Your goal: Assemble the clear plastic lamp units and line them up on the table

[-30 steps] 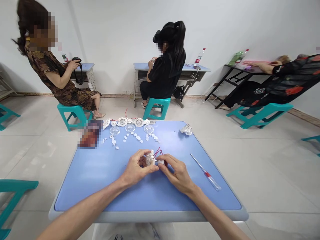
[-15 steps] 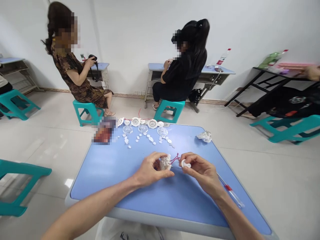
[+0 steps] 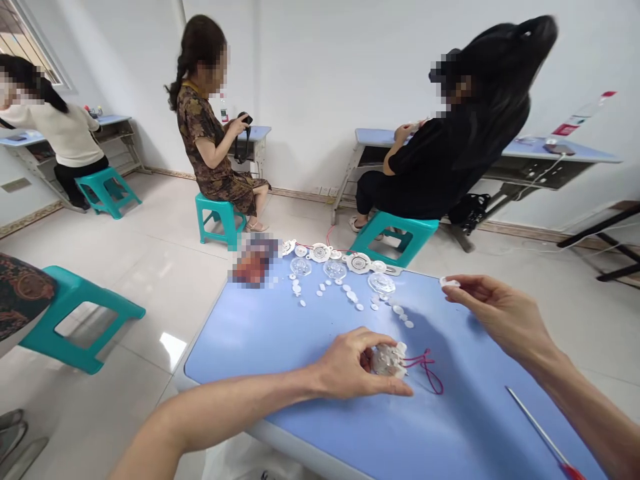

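Note:
My left hand (image 3: pixel 357 367) grips a clear and white round plastic unit (image 3: pixel 387 361) low over the blue table (image 3: pixel 250 347). Red wires (image 3: pixel 425 363) trail from the unit's right side in a loop. Up at the table's right back edge, my right hand (image 3: pixel 500 317) pinches a small white plastic piece (image 3: pixel 449 283) between thumb and fingertips. A screwdriver (image 3: pixel 537 430) with a red part at its handle lies by the right forearm. Small white discs (image 3: pixel 352 297) are scattered in short rows toward the back.
Clear domed covers (image 3: pixel 335 269) and white round parts (image 3: pixel 359 262) joined by red wire line the back edge. A blurred picture-like item (image 3: pixel 255 260) sits at the back left corner. People sit on green stools (image 3: pixel 395 237) beyond; another stool (image 3: pixel 85 313) stands left.
The view has swung left. My right hand has moved away from the unit toward the back right with the white piece. The left hand keeps its grip, and the red wires now hang free.

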Demonstrator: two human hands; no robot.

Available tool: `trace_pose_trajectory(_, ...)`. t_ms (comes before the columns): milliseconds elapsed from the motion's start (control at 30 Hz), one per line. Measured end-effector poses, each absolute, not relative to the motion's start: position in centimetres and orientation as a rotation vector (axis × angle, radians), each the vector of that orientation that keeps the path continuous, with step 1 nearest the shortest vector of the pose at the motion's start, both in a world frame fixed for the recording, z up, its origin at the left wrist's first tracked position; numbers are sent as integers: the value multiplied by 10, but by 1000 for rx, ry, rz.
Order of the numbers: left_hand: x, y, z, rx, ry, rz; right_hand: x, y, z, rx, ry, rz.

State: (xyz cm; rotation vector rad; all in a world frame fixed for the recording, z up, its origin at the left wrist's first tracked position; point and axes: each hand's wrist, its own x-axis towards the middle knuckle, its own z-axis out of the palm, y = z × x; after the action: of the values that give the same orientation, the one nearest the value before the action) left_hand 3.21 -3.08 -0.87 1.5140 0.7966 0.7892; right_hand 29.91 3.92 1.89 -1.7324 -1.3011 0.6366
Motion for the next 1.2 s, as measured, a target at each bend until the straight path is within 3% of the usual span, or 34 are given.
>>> trace_pose_trajectory(167,32,-31,-7,1524,786,812,301,65,5,-2017,-1455,402)
trace_pose_trajectory(467,32,-29,-8,1532,753,813,311,90,-23,-2004,-1777,162)
trace_pose_trajectory(1200,28,-23,-4,1542,752,757,311,111,-26,-1968,-1796,105)
